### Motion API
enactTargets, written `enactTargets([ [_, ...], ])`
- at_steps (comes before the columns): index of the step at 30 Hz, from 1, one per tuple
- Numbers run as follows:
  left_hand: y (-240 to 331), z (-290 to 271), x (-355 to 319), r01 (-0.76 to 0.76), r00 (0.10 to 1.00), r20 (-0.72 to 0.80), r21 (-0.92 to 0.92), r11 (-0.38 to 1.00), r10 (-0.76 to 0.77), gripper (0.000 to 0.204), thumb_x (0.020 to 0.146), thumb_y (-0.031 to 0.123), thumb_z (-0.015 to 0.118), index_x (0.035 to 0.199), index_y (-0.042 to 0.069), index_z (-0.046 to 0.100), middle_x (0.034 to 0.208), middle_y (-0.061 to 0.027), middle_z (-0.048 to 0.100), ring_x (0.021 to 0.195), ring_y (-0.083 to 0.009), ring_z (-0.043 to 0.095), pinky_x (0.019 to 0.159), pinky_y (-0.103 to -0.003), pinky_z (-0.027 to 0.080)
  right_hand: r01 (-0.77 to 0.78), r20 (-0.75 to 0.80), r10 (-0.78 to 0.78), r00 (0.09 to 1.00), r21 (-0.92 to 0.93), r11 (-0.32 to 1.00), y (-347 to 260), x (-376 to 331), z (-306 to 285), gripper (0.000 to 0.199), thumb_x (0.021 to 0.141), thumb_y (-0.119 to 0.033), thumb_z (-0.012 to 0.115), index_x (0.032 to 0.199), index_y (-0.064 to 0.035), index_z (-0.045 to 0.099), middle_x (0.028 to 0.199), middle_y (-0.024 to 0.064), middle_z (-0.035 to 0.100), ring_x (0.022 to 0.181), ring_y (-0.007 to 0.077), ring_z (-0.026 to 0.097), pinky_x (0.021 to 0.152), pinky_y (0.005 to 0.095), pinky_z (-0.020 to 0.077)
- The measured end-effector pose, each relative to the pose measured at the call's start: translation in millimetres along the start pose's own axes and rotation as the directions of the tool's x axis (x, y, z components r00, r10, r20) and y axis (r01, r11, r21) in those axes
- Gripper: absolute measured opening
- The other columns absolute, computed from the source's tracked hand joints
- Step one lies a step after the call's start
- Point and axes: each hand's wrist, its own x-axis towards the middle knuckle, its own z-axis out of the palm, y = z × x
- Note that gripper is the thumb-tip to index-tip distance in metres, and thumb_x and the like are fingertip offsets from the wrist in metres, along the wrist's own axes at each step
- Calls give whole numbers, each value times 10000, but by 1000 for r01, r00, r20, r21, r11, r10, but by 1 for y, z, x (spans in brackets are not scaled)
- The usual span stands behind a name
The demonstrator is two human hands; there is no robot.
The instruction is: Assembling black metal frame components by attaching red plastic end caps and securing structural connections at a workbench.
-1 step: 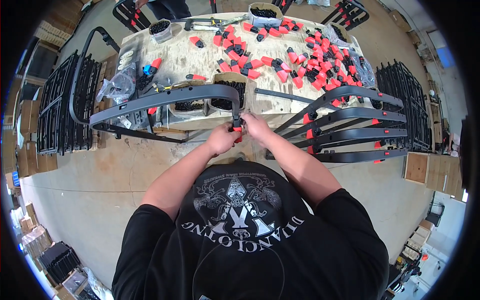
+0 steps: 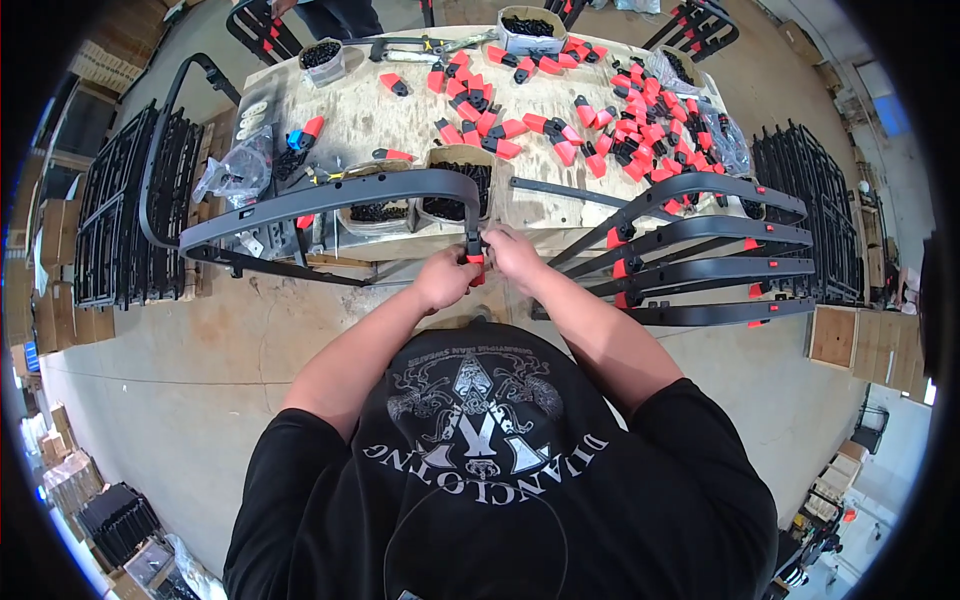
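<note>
At twelve o'clock, close to the torso, the left hand pinches a red clip at the end of a black frame, which arcs toward ten; the right hand is curled just beside, its fingertip hold hidden. This looks like seating the clip, calling next for steady bracing and firm pressure. Beyond, similar frames stand at two, and loose clips crowd the tabletop toward one.
</note>
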Motion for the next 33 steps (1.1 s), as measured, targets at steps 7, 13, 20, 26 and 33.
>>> enactTargets([
  [7, -8, 3, 4, -29, 1000, 3, -99, 995, 29, 364, 899, 244, 668, 1149, -19, 643, 890, -102, 711, 707, -159, 645, 653, -318, 534, 108, -82, -119, 989, -132, 985, -1, 2, 1, 406, 1016, -325, 511, 1092, 44, 662, 1038, 194, 690, 961, 287, 634, 891, 383, 480],
  [13, -4, 2, 2, 22, 1000, 22, -159, 987, -19, 382, 917, 188, 655, 1227, -32, 617, 1010, -112, 706, 807, -171, 655, 702, -321, 549, -34, -22, 34, 999, 20, 999, -15, -7, 3, 296, 1036, -335, 501, 995, -63, 612, 722, -1, 502, 605, 109, 448, 546, 280, 366],
  [20, -18, -6, 2, 82, 997, 27, -371, 925, -78, 566, 948, 150, 638, 1454, -31, 461, 1199, -137, 652, 999, -198, 643, 839, -336, 557, 109, -102, -100, 990, 82, 991, 2, -2, 10, 468, 1043, -390, 453, 965, 16, 673, 802, 77, 637, 758, 193, 564, 758, 358, 457],
  [26, -80, -68, -9, 100, 985, -105, -311, 945, -139, 599, 949, 160, 642, 1464, -64, 435, 1127, -126, 668, 947, -188, 650, 790, -315, 538, -182, -109, 222, 969, 294, 938, 2, -11, -3, 429, 1052, -462, 433, 891, -95, 585, 659, 2, 470, 523, 142, 422, 489, 328, 365],
  [33, -185, -217, -47, 102, 799, -249, -842, 530, -548, 227, 974, 296, 598, 997, 78, 541, 862, -81, 603, 782, -217, 605, 736, -328, 528, -143, -123, 314, 941, 699, 701, 80, -83, -50, 482, 1046, -546, 388, 707, -204, 367, 585, -56, 286, 471, 118, 257, 452, 313, 187],
])
